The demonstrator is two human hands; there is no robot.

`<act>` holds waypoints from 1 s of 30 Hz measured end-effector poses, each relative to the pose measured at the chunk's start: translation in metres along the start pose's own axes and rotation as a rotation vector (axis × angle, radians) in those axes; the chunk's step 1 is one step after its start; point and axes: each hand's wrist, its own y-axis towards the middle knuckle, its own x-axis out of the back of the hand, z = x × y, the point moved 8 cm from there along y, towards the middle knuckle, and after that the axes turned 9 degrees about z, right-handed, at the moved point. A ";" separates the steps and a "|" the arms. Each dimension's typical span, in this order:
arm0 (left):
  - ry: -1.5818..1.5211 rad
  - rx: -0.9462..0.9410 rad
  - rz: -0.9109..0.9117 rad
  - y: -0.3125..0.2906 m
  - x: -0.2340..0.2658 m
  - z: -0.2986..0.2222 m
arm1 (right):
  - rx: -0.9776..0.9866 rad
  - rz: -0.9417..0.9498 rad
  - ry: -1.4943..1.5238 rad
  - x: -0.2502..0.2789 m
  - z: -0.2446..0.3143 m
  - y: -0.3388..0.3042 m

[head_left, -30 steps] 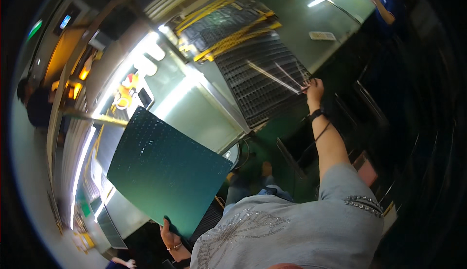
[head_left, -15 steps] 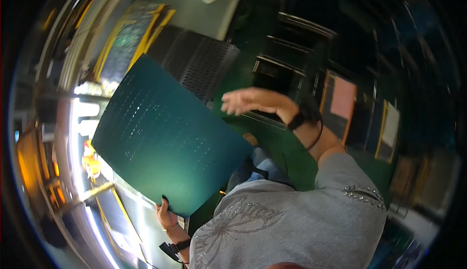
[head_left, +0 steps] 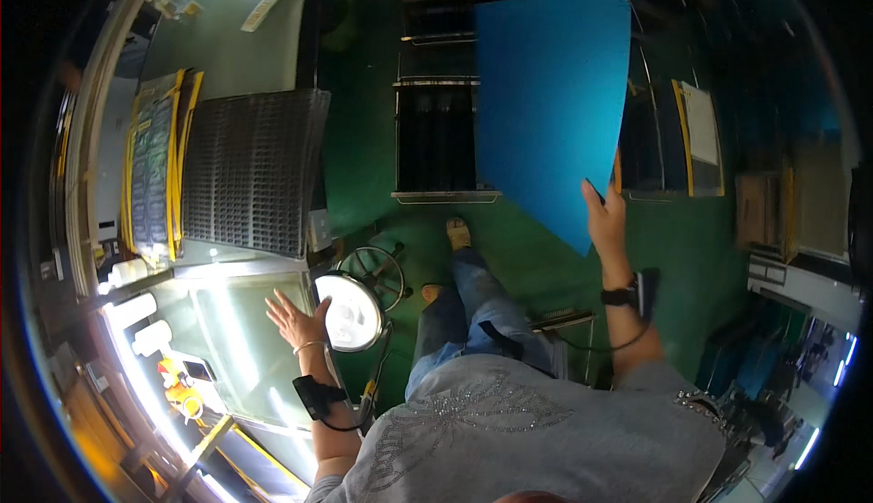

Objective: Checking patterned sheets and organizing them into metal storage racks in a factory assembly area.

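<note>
As right hand (head_left: 607, 216) grips, smooth, blue sheet (head_left: 555, 103)

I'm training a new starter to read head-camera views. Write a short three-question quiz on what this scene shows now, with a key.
1. Multiple choice: Which hand grips the blue sheet?
A) the left
B) the right
C) both
2. True or false: The left hand is spread open and holds nothing.
3. Fill in the blank: Beside the dark gridded panel lies a patterned piece edged in ______.

Key
1. B: the right hand holds it near its lower corner.
2. True.
3. Yellow.
</note>
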 end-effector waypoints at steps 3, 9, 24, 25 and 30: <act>0.055 0.104 0.153 0.002 -0.017 0.004 | 0.108 -0.243 -0.290 -0.020 -0.054 0.028; -0.066 -0.119 0.078 0.003 -0.018 0.016 | -0.164 -0.231 -0.414 -0.112 -0.181 0.074; -0.033 -0.160 0.084 0.000 -0.017 0.016 | -0.227 -0.101 -0.429 -0.227 -0.242 0.090; -0.043 -0.147 0.090 0.001 -0.018 0.015 | -0.235 -0.087 -0.424 -0.229 -0.243 0.092; -0.086 -0.141 0.084 0.001 -0.020 0.018 | -0.297 0.056 -0.473 -0.242 -0.247 0.099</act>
